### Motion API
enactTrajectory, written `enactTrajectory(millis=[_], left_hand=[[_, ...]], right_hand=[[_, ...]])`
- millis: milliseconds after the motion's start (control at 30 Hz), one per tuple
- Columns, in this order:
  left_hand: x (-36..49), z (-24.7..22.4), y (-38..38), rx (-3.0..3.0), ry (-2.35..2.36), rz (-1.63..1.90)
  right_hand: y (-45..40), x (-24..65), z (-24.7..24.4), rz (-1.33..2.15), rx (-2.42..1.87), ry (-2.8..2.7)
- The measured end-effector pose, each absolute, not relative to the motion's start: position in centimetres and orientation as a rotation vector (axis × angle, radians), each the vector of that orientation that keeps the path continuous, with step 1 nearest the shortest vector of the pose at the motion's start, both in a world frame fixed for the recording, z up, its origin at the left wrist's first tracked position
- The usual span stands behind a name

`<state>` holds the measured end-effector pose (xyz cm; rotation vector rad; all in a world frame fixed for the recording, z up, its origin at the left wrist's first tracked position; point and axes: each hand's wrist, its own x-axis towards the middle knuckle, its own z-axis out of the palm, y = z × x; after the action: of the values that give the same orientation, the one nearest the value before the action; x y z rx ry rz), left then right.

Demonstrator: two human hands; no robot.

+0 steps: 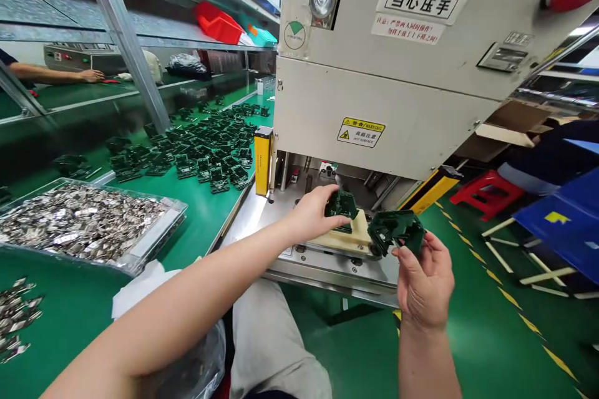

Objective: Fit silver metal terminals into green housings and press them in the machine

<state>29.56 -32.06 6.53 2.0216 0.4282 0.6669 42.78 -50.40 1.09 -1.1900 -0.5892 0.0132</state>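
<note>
My left hand point(313, 215) reaches into the press opening, its fingers gripping a dark green circuit board point(341, 204) just above a cream fixture block point(341, 238). The board's lower edge appears to touch the block. My right hand point(425, 283) holds a second green circuit board point(397, 230) by its lower edge, beside the block and above the steel press bed point(327, 268). Part of that board is hidden behind my fingers.
A white press machine point(374, 75) with warning labels overhangs the bed, flanked by a yellow safety post point(263, 159). To the left lie several green boards point(206, 156) and a tray of metal parts point(79, 224). A co-worker's arm point(51, 73) rests at the far bench. A red stool point(486, 193) stands right.
</note>
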Motion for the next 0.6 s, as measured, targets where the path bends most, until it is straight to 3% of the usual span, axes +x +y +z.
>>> enactTrajectory(millis=[133, 267, 467, 600], left_hand=[[29.2, 6.2, -32.1, 1.799, 0.512, 0.751], [22.3, 6.1, -32.1, 1.775, 0.551, 0.802], [10.0, 2.3, -32.6, 1.752, 0.744, 0.489], [7.5, -0.9, -32.6, 1.701, 0.837, 0.415]], right_hand=[[-48.5, 44.0, 2.4, 0.078, -1.264, -0.743], [-46.3, 44.8, 3.6, 0.104, -1.419, -1.0], [-43.6, 45.7, 4.8, 0.193, -1.734, -1.331], [-44.2, 45.7, 4.2, 0.081, -1.779, -1.348]])
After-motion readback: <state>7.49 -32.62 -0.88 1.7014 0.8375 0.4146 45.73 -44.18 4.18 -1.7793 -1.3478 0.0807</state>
